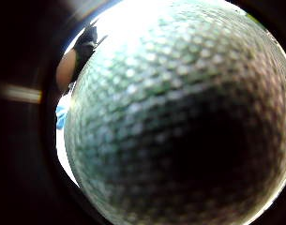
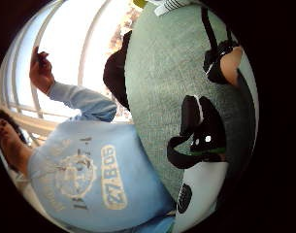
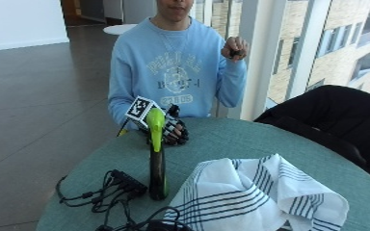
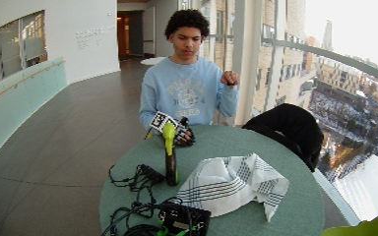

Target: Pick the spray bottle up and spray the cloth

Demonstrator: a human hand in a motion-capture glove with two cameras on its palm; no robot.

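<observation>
One step pending: pickup not begun. Your gloved right hand [image 3: 174,131] rests on green table [image 3: 236,139], fingers loosely curled, grasping nothing. Spray bottle [image 3: 157,154] stands upright ahead of hand, apart; striped cloth [image 3: 256,192] beyond, beside bottle. Next: reach forward, wrap bottle body.

Bottle [image 3: 157,159] stood upright on table [image 3: 236,139], just beside cloth [image 3: 256,195], on the person's right of it. Gloved hand [image 3: 175,131] rested on table behind bottle, at the person's edge. Chair [image 3: 326,115] stood beside table, on the person's left, well apart from bottle.
</observation>
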